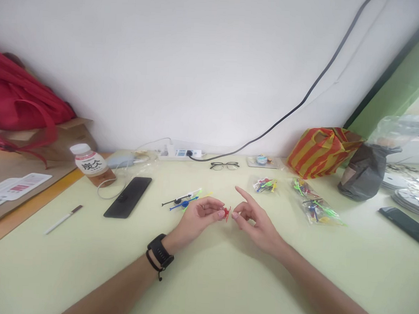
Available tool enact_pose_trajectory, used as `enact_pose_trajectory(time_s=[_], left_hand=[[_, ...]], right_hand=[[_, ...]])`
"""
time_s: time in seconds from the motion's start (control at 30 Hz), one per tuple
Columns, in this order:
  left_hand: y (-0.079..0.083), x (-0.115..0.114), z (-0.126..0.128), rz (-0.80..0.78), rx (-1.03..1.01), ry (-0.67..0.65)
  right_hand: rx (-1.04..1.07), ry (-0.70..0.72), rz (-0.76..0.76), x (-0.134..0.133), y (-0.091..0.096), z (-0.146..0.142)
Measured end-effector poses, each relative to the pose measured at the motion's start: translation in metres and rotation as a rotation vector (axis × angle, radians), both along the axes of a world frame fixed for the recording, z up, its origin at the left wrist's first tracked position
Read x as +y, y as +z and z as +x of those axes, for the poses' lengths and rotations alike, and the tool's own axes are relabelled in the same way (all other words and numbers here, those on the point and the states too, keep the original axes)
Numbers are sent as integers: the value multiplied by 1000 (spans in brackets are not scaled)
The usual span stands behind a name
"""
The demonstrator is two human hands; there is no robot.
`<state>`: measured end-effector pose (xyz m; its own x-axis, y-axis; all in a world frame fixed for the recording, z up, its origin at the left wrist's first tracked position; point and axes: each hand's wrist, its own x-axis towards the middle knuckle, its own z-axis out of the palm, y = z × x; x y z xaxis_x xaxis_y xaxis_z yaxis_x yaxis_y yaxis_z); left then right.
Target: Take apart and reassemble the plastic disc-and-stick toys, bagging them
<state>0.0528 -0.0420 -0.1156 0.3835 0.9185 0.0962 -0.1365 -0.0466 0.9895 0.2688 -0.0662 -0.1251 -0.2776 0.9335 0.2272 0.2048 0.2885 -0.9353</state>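
My left hand (199,219) pinches a small red plastic spinner arrow (226,214) between thumb and fingers, above the middle of the table. Just to its right, my right hand (260,225) has the thumb pressed against curled fingers while the index finger points up and away. What sits in that pinch, if anything, is too small to make out. Beyond my left hand lie a black spinner arrow (176,200), a blue spinner arrow (185,204) and further white, green and yellow ones, partly hidden by the hand.
Clear bags of coloured arrows (265,184) (315,207) lie to the right. Glasses (224,165) and a power strip (179,154) are by the wall. At left are a phone (128,197), a pen (64,218) and a bottle (91,165); a striped bag (320,153) stands back right.
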Motion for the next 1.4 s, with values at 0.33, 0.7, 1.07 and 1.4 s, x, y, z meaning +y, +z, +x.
enact_pose_trajectory(time_s=[0.33, 0.7, 1.07, 1.4], left_hand=[[-5, 0, -1, 5, 4, -8], [-7, -3, 4, 97, 118, -41], [5, 11, -27, 802, 1185, 654], [-11, 17, -30, 638, 1285, 349]], right_hand=[[-2, -41, 22, 2, 6, 2], [-71, 0, 22, 1, 1, -3], [-578, 21, 386, 5, -6, 5], [-647, -96, 168, 4, -9, 5]])
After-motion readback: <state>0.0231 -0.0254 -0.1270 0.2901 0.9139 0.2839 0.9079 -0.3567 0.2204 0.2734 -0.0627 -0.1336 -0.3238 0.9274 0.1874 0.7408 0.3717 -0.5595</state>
